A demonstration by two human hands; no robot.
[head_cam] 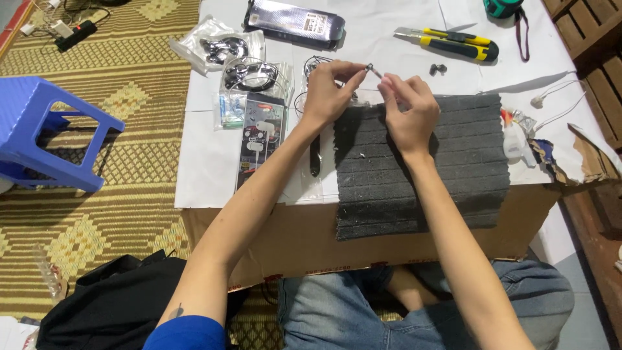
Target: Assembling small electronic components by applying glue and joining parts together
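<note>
I see left hand (326,91) & right hand (408,107) both pinched on a tiny earbud (373,69), raised over grey mat (453,162) prob. for close fiddly work, cutter (453,44) nearby.

We see mat (421,168) on surface (207,168) | knife (447,43) behind mat | bagged earphones (249,74) left of it | stool (45,129) on floor, far left

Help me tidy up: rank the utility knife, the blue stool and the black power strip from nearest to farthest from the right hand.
From the right hand:
1. Utility knife, up and right on the paper.
2. Blue stool, far left on the mat.
3. Black power strip, top-left corner.
</note>
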